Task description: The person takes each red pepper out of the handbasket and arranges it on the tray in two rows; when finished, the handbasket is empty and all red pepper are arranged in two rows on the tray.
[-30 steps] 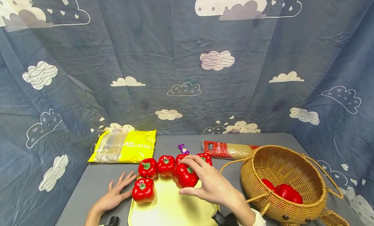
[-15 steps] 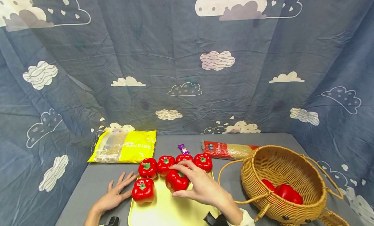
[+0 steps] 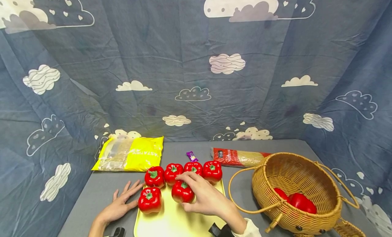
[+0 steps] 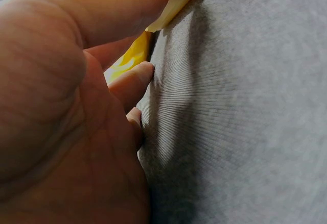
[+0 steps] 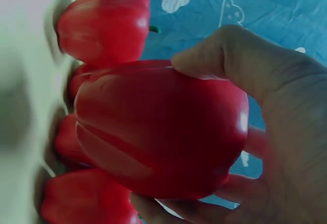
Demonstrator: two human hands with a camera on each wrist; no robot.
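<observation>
My right hand (image 3: 206,196) grips a red bell pepper (image 3: 181,193), thumb on the near side and fingers over the far side. The pepper, green stem up, is low over the pale yellow tray (image 3: 171,223); whether it touches the tray I cannot tell. In the right wrist view the held pepper (image 5: 158,127) fills the middle. A row of several red peppers lines the tray's far edge, among them a far-right pepper (image 3: 212,171). Another pepper (image 3: 149,199) sits at the tray's left side. My left hand (image 3: 118,205) lies spread on the table, its thumb at the tray's rim (image 4: 176,2).
A wicker basket (image 3: 260,192) with red peppers (image 3: 301,202) inside stands at the right, its handle loop reaching toward the tray. Behind lie a yellow bag (image 3: 144,153), a small purple wrapped sweet (image 3: 192,156) and a red-ended pasta packet (image 3: 226,157).
My right hand has carried the gripped pepper left and slightly nearer, away from the far row, uncovering the two peppers at that row's right end. My left hand has stayed still.
</observation>
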